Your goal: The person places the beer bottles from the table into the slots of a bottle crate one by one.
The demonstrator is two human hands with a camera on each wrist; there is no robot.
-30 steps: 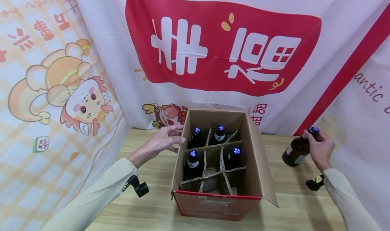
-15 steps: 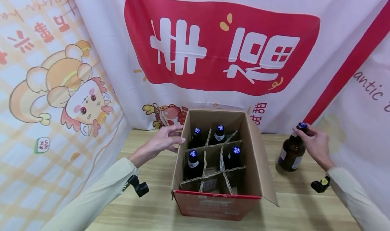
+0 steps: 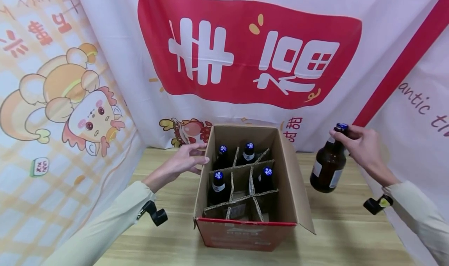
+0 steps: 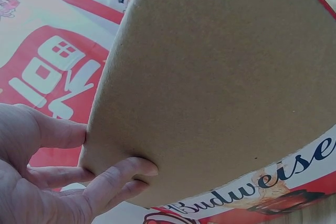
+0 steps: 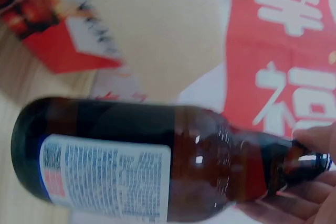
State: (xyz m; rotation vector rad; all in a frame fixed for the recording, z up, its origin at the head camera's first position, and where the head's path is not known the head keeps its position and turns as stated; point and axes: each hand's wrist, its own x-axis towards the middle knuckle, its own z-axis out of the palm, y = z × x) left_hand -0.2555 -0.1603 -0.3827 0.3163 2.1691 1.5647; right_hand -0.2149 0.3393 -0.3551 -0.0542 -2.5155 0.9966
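A brown beer bottle [image 3: 328, 165] with a blue cap hangs above the table at the right. My right hand [image 3: 365, 146] pinches it by the neck. In the right wrist view the bottle [image 5: 115, 158] shows a white printed label, and fingers [image 5: 294, 203] sit at its neck. An open cardboard box [image 3: 245, 235] stands mid-table, with "Budweiser" lettering [image 4: 252, 182] partly visible in the left wrist view. My left hand [image 3: 180, 165] touches the box's left side near the back corner. Its fingertips [image 4: 136, 166] rest on the bare cardboard there.
Inside the box, cardboard dividers [image 3: 242, 165] separate several blue-capped bottles, including one at the front left [image 3: 219, 186]. A side flap [image 3: 298, 180] leans outward on the right. Printed cloth [image 3: 245, 55] hangs behind the wooden table [image 3: 336, 235].
My right hand has brought the bottle leftward, from tilted to nearly upright, and raised it off the table. The left hand stays at the box. The head view has shifted slightly.
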